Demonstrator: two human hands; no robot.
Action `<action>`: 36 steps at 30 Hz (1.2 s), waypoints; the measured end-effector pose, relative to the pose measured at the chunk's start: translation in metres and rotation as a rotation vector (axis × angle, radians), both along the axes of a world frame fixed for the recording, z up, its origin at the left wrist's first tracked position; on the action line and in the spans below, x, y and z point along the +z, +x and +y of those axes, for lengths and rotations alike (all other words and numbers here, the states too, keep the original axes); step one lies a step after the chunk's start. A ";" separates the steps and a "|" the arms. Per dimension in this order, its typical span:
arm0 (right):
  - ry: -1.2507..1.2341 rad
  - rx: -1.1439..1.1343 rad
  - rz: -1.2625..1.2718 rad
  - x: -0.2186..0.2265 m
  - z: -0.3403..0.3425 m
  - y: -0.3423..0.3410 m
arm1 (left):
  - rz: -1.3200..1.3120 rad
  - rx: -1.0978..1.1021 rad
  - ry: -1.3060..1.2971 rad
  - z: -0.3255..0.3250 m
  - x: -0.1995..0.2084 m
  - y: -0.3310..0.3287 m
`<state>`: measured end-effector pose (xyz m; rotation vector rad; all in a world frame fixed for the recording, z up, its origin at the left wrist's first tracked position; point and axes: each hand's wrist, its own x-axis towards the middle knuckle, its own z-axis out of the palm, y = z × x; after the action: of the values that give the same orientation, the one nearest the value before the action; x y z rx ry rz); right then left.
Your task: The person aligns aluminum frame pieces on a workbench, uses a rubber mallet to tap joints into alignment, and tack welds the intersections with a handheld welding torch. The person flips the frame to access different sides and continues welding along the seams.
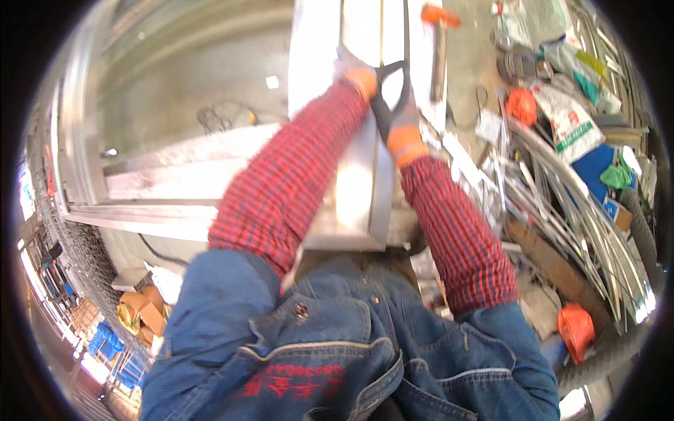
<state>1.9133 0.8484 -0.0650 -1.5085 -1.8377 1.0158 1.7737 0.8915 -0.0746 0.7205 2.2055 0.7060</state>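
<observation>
A long pale metal frame [379,203] runs away from me over the bench, its far part washed out by glare. My left hand [356,76], in a grey and orange glove, lies over this frame; blur and glare hide how its fingers are set. Closer to me and to the right, my right hand [406,130], in a matching glove, is closed on a thin black strip [406,35]. That strip comes down from the top edge of the view. Dark shapes between the two hands touch it, and I cannot tell strip from glove thumbs there.
A hammer [439,59] with an orange head lies right of the frame. Offcuts, bent metal strips [562,175], bags [565,123] and orange plastic [521,105] crowd the right side. A large metal frame [81,140] and a dark cable [221,116] are left. Cardboard boxes [149,309] stand lower left.
</observation>
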 end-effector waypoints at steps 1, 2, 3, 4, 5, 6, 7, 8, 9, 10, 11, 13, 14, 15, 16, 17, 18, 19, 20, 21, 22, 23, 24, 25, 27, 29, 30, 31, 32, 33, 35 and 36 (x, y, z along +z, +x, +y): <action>-0.029 -0.019 0.020 -0.001 0.002 -0.004 | 0.035 -0.040 -0.017 -0.004 0.002 0.004; -0.144 -0.012 0.074 0.001 -0.002 0.004 | 0.072 -0.117 -0.059 -0.005 0.005 0.007; -0.133 -0.063 -0.012 -0.002 -0.001 -0.002 | 0.032 -0.068 -0.047 -0.007 0.008 0.012; -0.080 -0.012 0.061 -0.003 -0.002 0.000 | 0.057 0.023 -0.072 -0.009 0.012 0.015; -0.093 -0.024 0.076 -0.008 -0.003 0.000 | 0.048 0.007 -0.118 -0.010 0.015 0.016; -0.195 -0.015 0.033 -0.013 -0.003 0.001 | 0.098 0.023 -0.111 -0.015 0.017 0.020; -0.181 -0.014 -0.068 -0.019 -0.003 0.002 | 0.003 0.033 -0.139 -0.016 0.018 0.016; -0.138 0.010 -0.020 -0.026 -0.002 0.001 | -0.014 0.031 -0.122 -0.022 0.017 0.015; -0.125 0.010 0.014 -0.032 -0.001 0.003 | -0.045 0.034 -0.100 -0.031 0.014 0.013; -0.127 0.010 -0.009 -0.040 0.000 0.002 | -0.099 -0.015 -0.041 -0.040 0.008 0.008; -0.153 -0.007 -0.039 -0.044 -0.002 0.002 | -0.146 -0.053 0.031 -0.056 0.002 0.002; -0.086 0.023 -0.009 -0.050 -0.001 0.001 | -0.441 -0.051 0.341 -0.096 -0.023 -0.002; -0.136 0.009 0.054 -0.050 0.001 0.001 | -0.352 -0.077 0.323 -0.109 -0.038 0.000; -0.220 -0.002 0.086 -0.049 -0.001 0.000 | -0.249 -0.087 0.322 -0.117 -0.055 -0.002; -0.189 0.019 0.093 -0.046 0.000 0.000 | -0.184 -0.082 0.245 -0.119 -0.071 -0.003; -0.177 0.036 0.086 -0.044 -0.001 -0.001 | -0.254 -0.048 0.321 -0.118 -0.085 -0.003; -0.149 0.028 0.087 -0.041 0.000 -0.001 | -0.364 -0.006 0.316 -0.116 -0.097 -0.001; -0.018 -0.043 0.011 -0.038 -0.002 -0.004 | -0.506 0.021 0.332 -0.109 -0.106 0.000; -0.005 -0.060 0.033 -0.036 -0.001 -0.004 | -0.444 -0.029 0.326 -0.105 -0.110 -0.001; -0.065 -0.063 0.006 -0.034 -0.001 -0.004 | -0.415 0.020 0.304 -0.100 -0.110 -0.001; -0.062 -0.068 0.065 -0.032 -0.001 -0.004 | -0.412 0.060 0.277 -0.097 -0.107 -0.002; -0.077 -0.062 0.113 -0.031 -0.001 -0.004 | -0.437 0.124 0.174 -0.094 -0.101 -0.004; -0.096 -0.070 0.165 -0.030 0.000 -0.004 | -0.379 0.156 0.160 -0.095 -0.094 -0.004; -0.077 -0.064 0.136 -0.030 0.000 -0.004 | -0.379 0.140 0.122 -0.095 -0.085 -0.006; -0.065 -0.069 0.077 -0.031 0.000 -0.004 | -0.419 0.155 0.056 -0.093 -0.069 -0.006; -0.097 -0.037 0.082 -0.032 0.000 -0.004 | -0.392 0.135 0.047 -0.090 -0.054 -0.005; -0.114 -0.031 0.091 -0.031 -0.001 -0.005 | -0.393 0.136 0.011 -0.089 -0.047 -0.005; -0.090 -0.042 0.063 -0.031 -0.001 -0.005 | -0.367 0.120 0.042 -0.088 -0.040 -0.003; -0.054 -0.068 0.043 -0.030 -0.001 -0.006 | -0.349 0.111 0.038 -0.087 -0.034 -0.001; -0.064 -0.089 -0.009 -0.029 -0.001 -0.006 | -0.342 0.106 0.021 -0.086 -0.028 0.001; -0.028 -0.071 0.059 -0.026 -0.001 -0.006 | -0.282 0.136 0.030 -0.085 -0.017 0.005; -0.029 -0.064 0.087 -0.025 -0.001 -0.006 | -0.275 0.152 0.001 -0.086 -0.012 0.008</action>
<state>1.9077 0.8473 -0.0900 -1.5067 -1.7108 1.0647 1.7813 0.8057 -0.0863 0.4304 2.0203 0.8294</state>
